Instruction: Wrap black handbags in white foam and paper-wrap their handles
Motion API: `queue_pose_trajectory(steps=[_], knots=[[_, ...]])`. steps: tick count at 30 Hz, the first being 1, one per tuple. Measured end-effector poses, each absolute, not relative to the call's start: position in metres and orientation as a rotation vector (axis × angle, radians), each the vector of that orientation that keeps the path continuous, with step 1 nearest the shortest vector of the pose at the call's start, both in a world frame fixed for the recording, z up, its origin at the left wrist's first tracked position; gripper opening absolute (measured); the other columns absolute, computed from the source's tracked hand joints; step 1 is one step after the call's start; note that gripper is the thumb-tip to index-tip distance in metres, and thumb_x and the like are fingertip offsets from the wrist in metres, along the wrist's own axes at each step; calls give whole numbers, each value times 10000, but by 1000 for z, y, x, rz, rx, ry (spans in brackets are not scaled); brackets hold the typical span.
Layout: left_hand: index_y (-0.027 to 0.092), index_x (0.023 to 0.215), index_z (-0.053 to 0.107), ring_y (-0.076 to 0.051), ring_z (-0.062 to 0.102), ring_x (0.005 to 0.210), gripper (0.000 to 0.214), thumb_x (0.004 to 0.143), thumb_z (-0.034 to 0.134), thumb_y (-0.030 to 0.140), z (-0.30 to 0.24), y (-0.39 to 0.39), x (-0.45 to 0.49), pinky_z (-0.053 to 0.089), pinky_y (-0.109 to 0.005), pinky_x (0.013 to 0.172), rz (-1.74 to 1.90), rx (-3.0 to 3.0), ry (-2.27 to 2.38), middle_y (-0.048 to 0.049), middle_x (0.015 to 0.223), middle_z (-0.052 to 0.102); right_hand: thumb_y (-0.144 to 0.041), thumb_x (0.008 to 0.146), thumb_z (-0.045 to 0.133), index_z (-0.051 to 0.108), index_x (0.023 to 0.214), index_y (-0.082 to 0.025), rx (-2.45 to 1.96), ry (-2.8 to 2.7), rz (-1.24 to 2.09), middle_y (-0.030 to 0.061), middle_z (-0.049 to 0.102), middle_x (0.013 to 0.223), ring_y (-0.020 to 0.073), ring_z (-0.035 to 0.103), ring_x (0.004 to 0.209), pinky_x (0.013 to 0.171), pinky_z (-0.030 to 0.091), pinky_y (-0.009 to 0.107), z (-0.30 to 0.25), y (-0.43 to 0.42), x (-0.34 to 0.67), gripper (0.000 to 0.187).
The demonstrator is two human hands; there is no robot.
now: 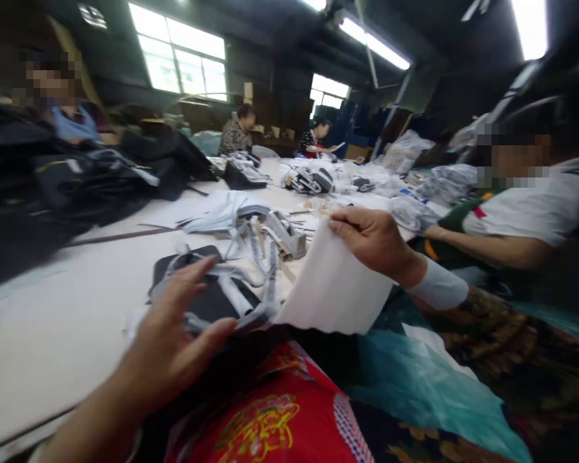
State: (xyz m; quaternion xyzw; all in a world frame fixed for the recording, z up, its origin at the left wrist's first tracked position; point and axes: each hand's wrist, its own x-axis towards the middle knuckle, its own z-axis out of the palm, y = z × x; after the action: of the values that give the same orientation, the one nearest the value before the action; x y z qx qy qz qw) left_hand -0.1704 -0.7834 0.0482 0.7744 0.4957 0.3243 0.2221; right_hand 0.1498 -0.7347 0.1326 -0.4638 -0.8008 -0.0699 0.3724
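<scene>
White sheet (335,283) hangs at the near table (53,321) edge, pinched at its top corner by the right hand (374,241). The left hand (171,341) hovers with fingers spread over grey strips (251,283) on a dark piece (207,299). The sheet may sweep those strips off. Farther off, other people work among piles.

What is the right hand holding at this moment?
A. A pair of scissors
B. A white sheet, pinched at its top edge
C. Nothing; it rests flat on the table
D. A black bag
B: the right hand pinches the top edge of the white sheet between thumb and fingers, lifting it off the table.
</scene>
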Motion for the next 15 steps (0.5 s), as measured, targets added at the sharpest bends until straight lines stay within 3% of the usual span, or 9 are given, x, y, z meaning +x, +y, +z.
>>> queue_pose_trajectory(steps=[2,4,5,8,9,11,13,15], knots=[[222,1437,427,-242,636,1030,689,829,668,437,48,-796,-161,543,-340,856,922,2040,1115,-91,1280,633,-268,941,580,748,986,-193,-998,-2130,-80,33,756,917,193,698,828,766,545,296,135,-731,98,189],[155,1052,681,-174,622,732,281,889,582,362,41,-800,-153,519,-290,678,921,1933,1141,-55,853,702,-277,949,577,737,1043,-208,-864,-2164,-35,45,752,963,207,696,877,821,547,326,133,-727,71,197],[147,920,693,-160,594,685,248,902,560,355,36,-798,-154,495,-276,634,976,1844,1185,-44,772,680,-292,939,597,720,1105,-216,-833,-2157,-33,61,742,1036,232,686,961,888,537,362,130,-723,65,221],[146,904,693,-167,612,741,259,896,594,385,21,-793,-174,493,-266,647,1228,1424,1304,-46,836,704,-386,826,739,597,1336,-215,-929,-2035,32,126,582,1380,349,501,1304,1086,416,504,108,-703,71,557],[148,967,694,-178,633,785,273,878,628,398,17,-791,-184,510,-276,689,1322,1262,1303,-50,887,719,-428,781,776,542,1393,-207,-1026,-1972,149,145,510,1454,378,445,1351,1089,407,534,96,-696,75,692],[148,1051,692,-197,662,832,340,837,687,413,12,-786,-201,532,-311,775,1460,1010,1257,-54,925,736,-508,748,784,453,1454,-198,-1213,-1819,625,182,490,1464,392,501,1303,1000,486,548,68,-686,77,839],[146,1084,696,-207,677,839,388,808,719,417,10,-780,-210,538,-334,818,1511,909,1216,-59,929,746,-520,765,762,473,1423,-189,-1242,-1615,1255,187,601,1345,354,634,1148,884,562,501,42,-683,70,792],[148,1102,703,-216,683,851,406,811,714,431,11,-774,-214,540,-338,820,1484,953,1216,-70,956,751,-442,775,766,579,1299,-178,-1132,-1382,1690,147,713,1158,291,712,971,802,597,417,25,-683,58,616]])
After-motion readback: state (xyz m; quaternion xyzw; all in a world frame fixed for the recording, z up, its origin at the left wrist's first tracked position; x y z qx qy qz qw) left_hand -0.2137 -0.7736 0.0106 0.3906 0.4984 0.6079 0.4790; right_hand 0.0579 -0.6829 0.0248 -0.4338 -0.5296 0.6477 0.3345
